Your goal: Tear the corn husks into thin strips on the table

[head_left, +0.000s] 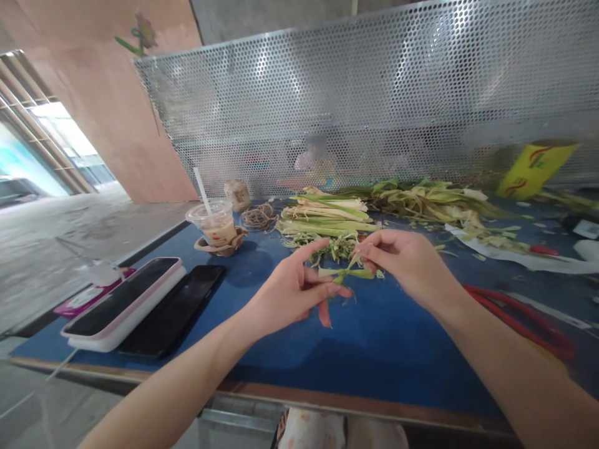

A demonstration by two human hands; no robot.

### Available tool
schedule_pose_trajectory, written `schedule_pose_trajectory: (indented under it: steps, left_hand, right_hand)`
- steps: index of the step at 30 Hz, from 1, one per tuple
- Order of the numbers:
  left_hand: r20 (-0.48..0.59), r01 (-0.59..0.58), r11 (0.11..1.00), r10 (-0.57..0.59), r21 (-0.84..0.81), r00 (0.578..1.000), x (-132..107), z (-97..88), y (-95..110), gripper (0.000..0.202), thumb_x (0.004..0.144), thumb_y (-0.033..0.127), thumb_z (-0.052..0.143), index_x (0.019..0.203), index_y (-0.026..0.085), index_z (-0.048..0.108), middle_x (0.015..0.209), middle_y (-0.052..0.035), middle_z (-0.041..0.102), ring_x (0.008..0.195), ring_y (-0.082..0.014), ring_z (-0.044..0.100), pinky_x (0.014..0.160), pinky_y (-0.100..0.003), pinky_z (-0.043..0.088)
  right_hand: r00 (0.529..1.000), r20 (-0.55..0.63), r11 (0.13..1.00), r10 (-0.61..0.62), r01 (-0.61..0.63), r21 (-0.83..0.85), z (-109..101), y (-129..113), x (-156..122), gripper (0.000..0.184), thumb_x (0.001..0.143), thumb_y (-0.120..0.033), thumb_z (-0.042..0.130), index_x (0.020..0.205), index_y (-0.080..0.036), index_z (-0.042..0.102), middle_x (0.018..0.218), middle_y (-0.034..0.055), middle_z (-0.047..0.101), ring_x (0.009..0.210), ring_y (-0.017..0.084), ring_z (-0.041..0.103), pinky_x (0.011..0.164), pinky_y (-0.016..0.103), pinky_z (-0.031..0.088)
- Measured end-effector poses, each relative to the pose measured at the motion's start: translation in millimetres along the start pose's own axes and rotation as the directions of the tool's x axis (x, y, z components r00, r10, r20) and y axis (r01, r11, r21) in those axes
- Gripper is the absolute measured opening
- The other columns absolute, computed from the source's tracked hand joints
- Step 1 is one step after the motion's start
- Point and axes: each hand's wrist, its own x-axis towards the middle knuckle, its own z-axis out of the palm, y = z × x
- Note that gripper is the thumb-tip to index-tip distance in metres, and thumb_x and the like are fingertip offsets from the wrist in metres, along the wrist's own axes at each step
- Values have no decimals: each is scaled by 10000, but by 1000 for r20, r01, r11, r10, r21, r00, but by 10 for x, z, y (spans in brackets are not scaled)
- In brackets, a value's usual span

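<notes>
Blue is covering the tabletop point(374, 362), and above it both bare hands are working at a narrow green leaf strip point(344, 273). The left hand point(297, 290) is pinching the strip between its thumb and the fingers behind, while its index finger is pointing up and away and the lower fingers are spreading loosely. The right hand point(397, 255) is closing its thumb and forefinger on the strip's upper end, its other fingers curling in toward the palm. The strip is lying between the two hands, crossing over itself near the left thumb tip, with one flat end reaching out to the right beneath the right hand's fingers.

Just beyond the hands, small green trimmings point(334, 247) are lying in front of a stack of pale green stalks point(325, 218). A heap of longer leaves point(421, 201) is spreading behind and to the right. Well to the left of the left hand, a black phone point(173, 312) is resting beside a pink-edged device point(124, 299), and a plastic cup point(213, 224) with a straw is standing in a cardboard holder point(223, 244). A perforated metal panel point(327, 87) is rising behind everything.
</notes>
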Motion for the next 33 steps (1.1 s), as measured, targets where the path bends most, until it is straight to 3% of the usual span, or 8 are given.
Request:
schedule_pose_trajectory:
  steps: [3, 7, 10, 14, 19, 24, 28, 33]
  left_hand:
    - [-21, -27, 999, 27, 20, 999, 9, -10, -4, 406, 759, 262, 584, 1145, 158, 514, 954, -124, 682, 478, -113, 628, 288, -122, 291]
    - [-78, -64, 998, 65, 25, 995, 13, -42, -1, 416, 758, 304, 586, 1138, 143, 543, 816, -97, 696, 505, -139, 642, 281, -128, 307]
    - [-94, -40, 998, 44, 41, 995, 20, -69, -4, 455, 768, 353, 570, 1152, 111, 545, 581, -57, 662, 422, -131, 605, 274, -134, 292]
    - [-175, -29, 994, 47, 106, 983, 38, -81, -12, 317, 773, 315, 567, 1008, 115, 639, 453, -18, 616, 274, -56, 460, 279, -134, 258]
    - [-234, -52, 986, 88, 156, 968, 36, -59, 4, 188, 773, 273, 560, 863, 141, 658, 741, -55, 703, 350, -53, 530, 296, -134, 268]
    - [-219, -25, 984, 63, 174, 974, 15, -63, 36, 192, 775, 286, 557, 833, 131, 655, 670, -52, 696, 314, -45, 491, 289, -139, 269]
    - [-194, -43, 987, 73, 156, 978, 18, -73, 23, 224, 777, 325, 552, 826, 124, 635, 790, -85, 701, 395, -75, 567, 289, -134, 292]
    - [-142, -110, 993, 115, 42, 983, 56, -27, -19, 487, 720, 338, 622, 1136, 159, 441, 833, -79, 676, 552, -171, 654, 287, -145, 338]
  right_hand:
    - [994, 110, 987, 21, -39, 158, 33, 52, 11, 229, 735, -399, 598, 790, -177, 591, 683, 7, 571, 564, 98, 512, 512, 225, 418]
    - [958, 280, 970, 66, -128, 207, 49, 77, 17, 258, 710, -383, 633, 839, -174, 555, 745, 22, 593, 547, 85, 497, 476, 216, 413]
    - [967, 245, 987, 65, -99, 129, 32, 51, 12, 209, 718, -365, 628, 715, -171, 551, 614, -9, 580, 501, 73, 480, 490, 212, 401]
    - [976, 209, 997, 56, -64, 30, -5, 25, 10, 204, 718, -363, 625, 667, -179, 551, 596, -11, 590, 536, 89, 517, 516, 216, 403]
    - [979, 180, 995, 91, -80, -64, -82, 28, 34, 254, 730, -399, 597, 630, -175, 535, 561, -9, 584, 470, 72, 462, 469, 213, 365]
    - [976, 188, 992, 113, -100, -77, -151, 16, 55, 260, 706, -402, 613, 608, -175, 532, 549, -10, 584, 448, 71, 449, 446, 215, 363]
    - [963, 240, 991, 121, -105, -78, -160, 23, 59, 251, 717, -398, 601, 625, -173, 537, 557, -6, 582, 458, 75, 466, 454, 214, 381]
    - [959, 276, 998, 60, -54, -31, -76, -11, 22, 201, 737, -365, 592, 683, -180, 538, 602, -6, 591, 503, 86, 501, 497, 220, 409]
